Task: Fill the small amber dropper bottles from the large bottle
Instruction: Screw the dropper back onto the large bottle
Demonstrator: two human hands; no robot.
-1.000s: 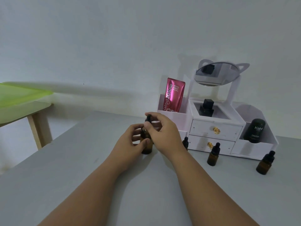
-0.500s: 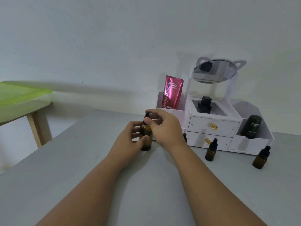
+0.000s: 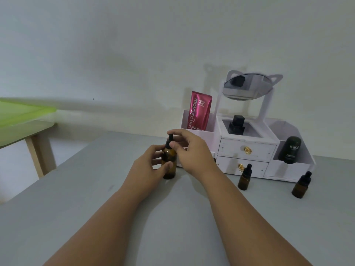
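Our left hand [image 3: 148,166] wraps the big bottle [image 3: 169,163], upright on the table [image 3: 76,198]; our right hand [image 3: 189,150] pinches its cap [image 3: 169,142] from the right. Axis vertical, so the cap must lift straight up. Two small bottles [image 3: 245,178] wait well right, capped.

Plain pale wall [image 3: 134,54], grey table [image 3: 76,217], green-topped wooden-legged side table [image 3: 21,120] at left, dim light

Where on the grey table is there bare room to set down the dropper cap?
Free: the grey table left of the large bottle, and between the forearms. Crowded: in front of the white organizer, where two small bottles stand.
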